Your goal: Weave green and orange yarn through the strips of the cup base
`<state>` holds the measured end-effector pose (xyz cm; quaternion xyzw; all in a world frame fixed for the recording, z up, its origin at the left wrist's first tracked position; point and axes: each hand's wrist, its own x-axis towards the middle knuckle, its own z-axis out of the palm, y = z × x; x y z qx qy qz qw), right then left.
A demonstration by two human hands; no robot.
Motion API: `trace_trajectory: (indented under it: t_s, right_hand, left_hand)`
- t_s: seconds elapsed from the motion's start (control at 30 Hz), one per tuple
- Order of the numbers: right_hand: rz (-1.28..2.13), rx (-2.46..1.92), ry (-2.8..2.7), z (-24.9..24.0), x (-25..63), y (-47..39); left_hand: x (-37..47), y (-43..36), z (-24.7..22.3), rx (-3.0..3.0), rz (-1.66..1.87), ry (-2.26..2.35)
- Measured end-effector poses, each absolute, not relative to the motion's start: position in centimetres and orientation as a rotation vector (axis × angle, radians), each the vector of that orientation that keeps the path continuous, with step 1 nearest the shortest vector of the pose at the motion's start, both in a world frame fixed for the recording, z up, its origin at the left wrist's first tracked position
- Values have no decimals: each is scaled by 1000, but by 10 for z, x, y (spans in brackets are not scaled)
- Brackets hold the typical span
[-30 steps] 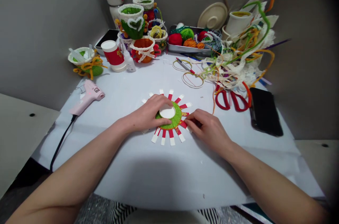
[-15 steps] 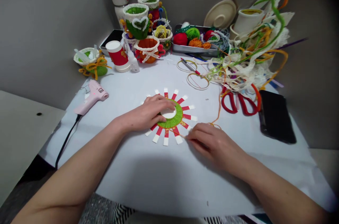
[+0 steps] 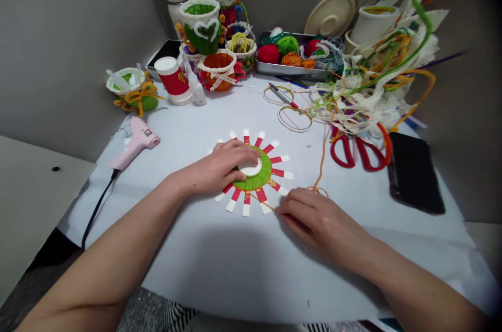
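A paper cup cut into a flower of red-and-white strips (image 3: 275,159) lies flat on the table, with green yarn (image 3: 264,174) wound around its white centre. My left hand (image 3: 227,162) rests over its left side, fingers stretched across the green ring and pressing down, thumb apart. To the lower right, my right hand (image 3: 309,214) is closed in a pinch on orange yarn (image 3: 263,203), which runs taut from the edge of the green ring. More orange yarn (image 3: 323,157) trails behind that hand up toward the pile. The fingertips of my left hand partly cover the centre.
A pink glue gun (image 3: 137,141) lies at left. Yarn-covered cups (image 3: 202,29), a red paper cup (image 3: 172,81) and a tray of yarn balls (image 3: 290,68) stand behind. Red-handled scissors (image 3: 364,154), a black phone (image 3: 415,172) and a lace pile (image 3: 376,96) are at right.
My right hand has shifted slightly down, and the orange yarn slants a little lower. My left hand stays in place. The view has turned slightly.
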<state>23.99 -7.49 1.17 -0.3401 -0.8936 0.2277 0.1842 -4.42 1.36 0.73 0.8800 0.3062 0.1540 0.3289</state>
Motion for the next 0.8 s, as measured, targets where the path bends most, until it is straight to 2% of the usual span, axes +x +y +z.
trace_trajectory:
  t_s: [0.8]
  right_hand:
    - [642,-1063,-2542,5,243,-69]
  left_hand:
    - [-41,9,13,2341,406,719]
